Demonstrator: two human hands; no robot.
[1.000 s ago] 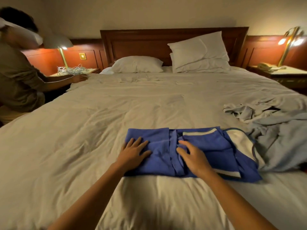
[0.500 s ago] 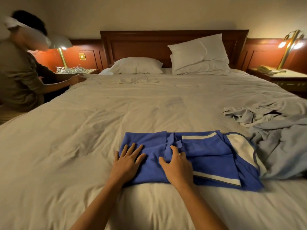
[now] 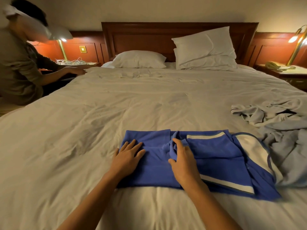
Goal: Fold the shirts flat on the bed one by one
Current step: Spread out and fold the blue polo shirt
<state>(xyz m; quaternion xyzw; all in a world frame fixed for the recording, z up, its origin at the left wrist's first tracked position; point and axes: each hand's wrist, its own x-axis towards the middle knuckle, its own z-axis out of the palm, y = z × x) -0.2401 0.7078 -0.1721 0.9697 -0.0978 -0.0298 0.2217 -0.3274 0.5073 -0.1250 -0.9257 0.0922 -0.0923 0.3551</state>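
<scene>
Dim bedroom, white bed (image 3: 149,105) rumpled. Blue shirt (image 3: 216,151) under my fingers, long axis left to right, part folded. Left hand (image 3: 127,156): fingers spread, flat on shirt's left end. Right hand (image 3: 184,161): fingers straight, close together, pressing at middle, cloth ridge bunched against forefinger. Loose end lies right of right fingers, so right hand nearer for next fold, I judge. Grey shirts (image 3: 282,138) further right.

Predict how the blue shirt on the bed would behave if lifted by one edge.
Probably floppy: the blue shirt bunches into a ridge beside the right hand. Likely light, lying thin on the bed. Its folds would probably fall open.
</scene>
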